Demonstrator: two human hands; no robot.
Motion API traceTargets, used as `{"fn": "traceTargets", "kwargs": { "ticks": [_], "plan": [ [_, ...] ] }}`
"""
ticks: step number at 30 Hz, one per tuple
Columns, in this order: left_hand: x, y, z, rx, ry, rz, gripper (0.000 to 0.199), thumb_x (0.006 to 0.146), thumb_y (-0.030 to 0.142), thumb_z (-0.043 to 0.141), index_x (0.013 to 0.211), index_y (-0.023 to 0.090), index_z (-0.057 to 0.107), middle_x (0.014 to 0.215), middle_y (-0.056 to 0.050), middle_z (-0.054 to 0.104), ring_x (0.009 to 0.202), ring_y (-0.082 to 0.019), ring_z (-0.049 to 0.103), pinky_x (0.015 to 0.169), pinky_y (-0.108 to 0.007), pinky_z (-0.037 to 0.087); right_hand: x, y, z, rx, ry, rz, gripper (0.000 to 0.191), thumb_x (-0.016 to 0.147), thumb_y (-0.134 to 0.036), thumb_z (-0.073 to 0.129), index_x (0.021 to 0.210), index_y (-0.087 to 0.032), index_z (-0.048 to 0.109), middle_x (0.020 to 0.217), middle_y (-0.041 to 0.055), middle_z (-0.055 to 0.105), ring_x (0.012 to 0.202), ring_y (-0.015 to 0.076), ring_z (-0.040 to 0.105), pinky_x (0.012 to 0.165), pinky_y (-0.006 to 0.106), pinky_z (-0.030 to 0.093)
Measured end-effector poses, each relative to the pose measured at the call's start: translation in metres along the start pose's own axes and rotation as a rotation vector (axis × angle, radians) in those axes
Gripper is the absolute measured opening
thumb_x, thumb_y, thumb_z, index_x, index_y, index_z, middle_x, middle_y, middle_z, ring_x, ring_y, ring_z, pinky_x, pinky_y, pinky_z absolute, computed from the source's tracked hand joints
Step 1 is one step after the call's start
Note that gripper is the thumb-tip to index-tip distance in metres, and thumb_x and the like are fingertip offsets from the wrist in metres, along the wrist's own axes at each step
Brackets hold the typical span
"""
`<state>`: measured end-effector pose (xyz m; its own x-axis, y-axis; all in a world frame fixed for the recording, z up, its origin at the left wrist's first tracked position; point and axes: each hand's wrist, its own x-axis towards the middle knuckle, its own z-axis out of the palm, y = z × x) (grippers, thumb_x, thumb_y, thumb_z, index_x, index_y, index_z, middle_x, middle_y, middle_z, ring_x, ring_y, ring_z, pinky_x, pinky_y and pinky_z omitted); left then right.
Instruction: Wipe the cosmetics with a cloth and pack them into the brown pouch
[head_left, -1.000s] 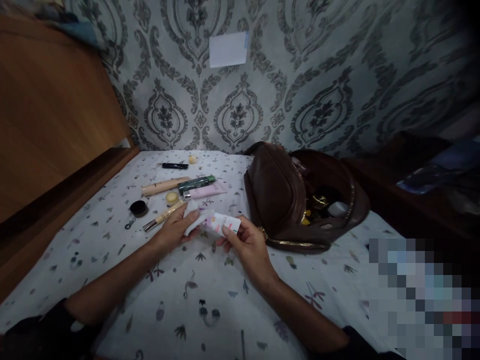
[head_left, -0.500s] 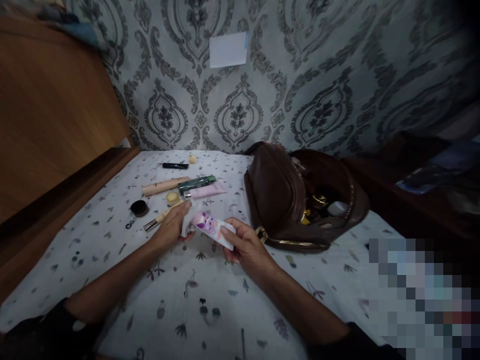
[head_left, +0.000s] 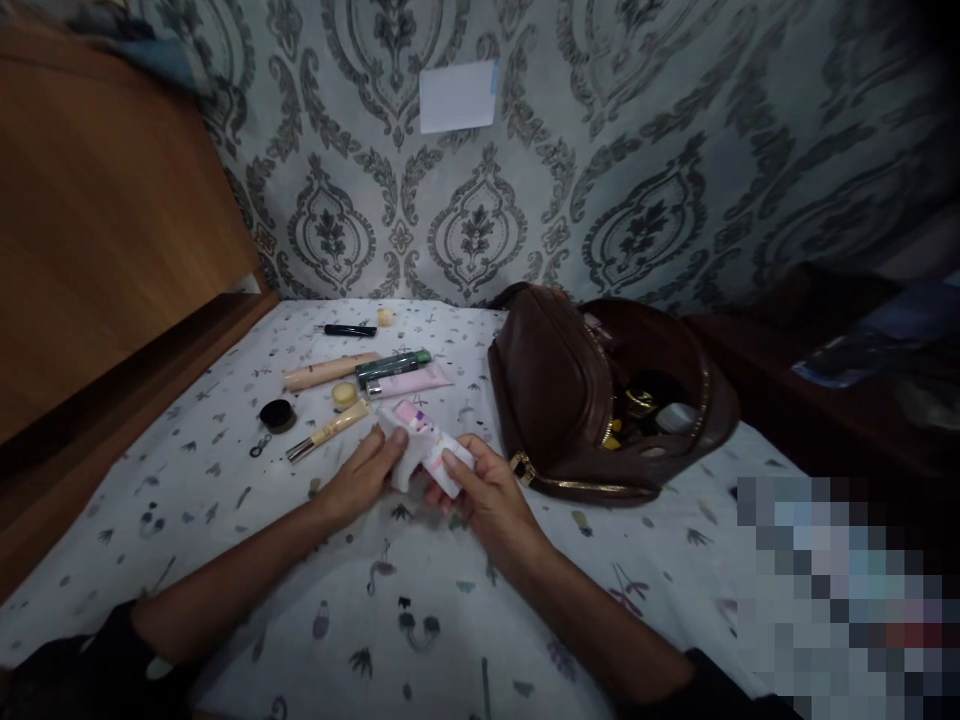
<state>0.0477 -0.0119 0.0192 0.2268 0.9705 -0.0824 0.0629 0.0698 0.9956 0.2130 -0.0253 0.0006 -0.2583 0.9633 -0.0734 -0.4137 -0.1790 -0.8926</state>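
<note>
A white tube with a pink and purple print (head_left: 450, 462) is held by its right end between the thumb and fingers of my right hand (head_left: 486, 490). My left hand (head_left: 369, 474) grips a white tissue or cloth (head_left: 406, 462), which lies against the tube's left part and covers some of the print. Left of my hands, on the patterned sheet, is a cream tube with a silver cap (head_left: 328, 432). Behind it are a small yellow-lidded pot (head_left: 345, 395), a pink tube (head_left: 410, 382), a green tube (head_left: 394, 368) and a peach tube (head_left: 330, 371).
A brown bag (head_left: 551, 385) stands open on the right, with items inside. At the left lie a round black pot (head_left: 277, 415) and a small dark trinket (head_left: 260, 446). A black pen-like item (head_left: 350, 330) lies farther back. A wooden panel (head_left: 112, 190) rises at the left.
My left hand has moved right and toward me with the tissue, which now covers more of the tube. The cream tube shows more fully. My right hand stays nearly in place.
</note>
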Motion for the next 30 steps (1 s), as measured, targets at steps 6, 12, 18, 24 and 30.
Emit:
{"fn": "traceTargets", "kwargs": {
  "ticks": [6, 12, 18, 24, 30],
  "plan": [
    [-0.008, -0.003, 0.011, 0.006, -0.268, 0.030, 0.045, 0.086, 0.063, 0.054, 0.080, 0.019, 0.059, 0.056, -0.001, 0.062, 0.051, -0.016, 0.058, 0.050, -0.026, 0.044, -0.019, 0.003, 0.009, -0.403, -0.083, -0.090, 0.033, 0.092, -0.056, 0.051, 0.104, -0.025, 0.046, 0.065, -0.0031, 0.063, 0.056, 0.0162, 0.060, 0.054, 0.028, 0.050],
    [-0.006, -0.006, 0.007, 0.156, -0.103, 0.099, 0.043, 0.085, 0.059, 0.055, 0.074, 0.018, 0.059, 0.058, -0.001, 0.063, 0.057, -0.018, 0.059, 0.057, -0.028, 0.048, -0.015, 0.005, 0.006, -0.460, -0.086, -0.210, 0.021, 0.095, -0.044, 0.045, 0.090, -0.024, 0.046, 0.069, -0.0019, 0.060, 0.059, 0.0153, 0.059, 0.055, 0.026, 0.048],
    [-0.013, 0.022, 0.014, 0.383, -0.050, 0.317, 0.034, 0.091, 0.043, 0.051, 0.074, 0.017, 0.063, 0.069, -0.001, 0.066, 0.068, -0.018, 0.061, 0.065, -0.026, 0.051, -0.031, -0.028, 0.009, -0.438, -0.001, -0.338, 0.008, 0.087, -0.024, 0.051, 0.081, -0.021, 0.049, 0.059, -0.0055, 0.057, 0.054, 0.0112, 0.055, 0.053, 0.021, 0.042],
    [-0.012, 0.071, 0.039, 0.603, -0.307, 0.713, 0.024, 0.095, 0.024, 0.044, 0.090, 0.021, 0.067, 0.084, -0.001, 0.067, 0.075, -0.016, 0.062, 0.070, -0.023, 0.049, -0.070, -0.083, -0.017, -0.558, 0.093, -0.595, 0.017, 0.090, -0.027, 0.055, 0.075, -0.019, 0.057, 0.066, -0.0013, 0.063, 0.062, 0.0110, 0.058, 0.058, 0.021, 0.042],
    [0.034, 0.128, 0.077, 0.968, -0.367, 0.820, 0.042, 0.095, 0.015, 0.033, 0.130, 0.024, 0.054, 0.107, -0.006, 0.060, 0.093, -0.017, 0.060, 0.080, -0.025, 0.047, -0.093, -0.171, -0.069, -0.581, 0.348, -0.675, 0.020, 0.092, -0.038, 0.058, 0.088, -0.018, 0.057, 0.075, 0.0013, 0.067, 0.061, 0.0118, 0.060, 0.054, 0.022, 0.048]
  ]
}}
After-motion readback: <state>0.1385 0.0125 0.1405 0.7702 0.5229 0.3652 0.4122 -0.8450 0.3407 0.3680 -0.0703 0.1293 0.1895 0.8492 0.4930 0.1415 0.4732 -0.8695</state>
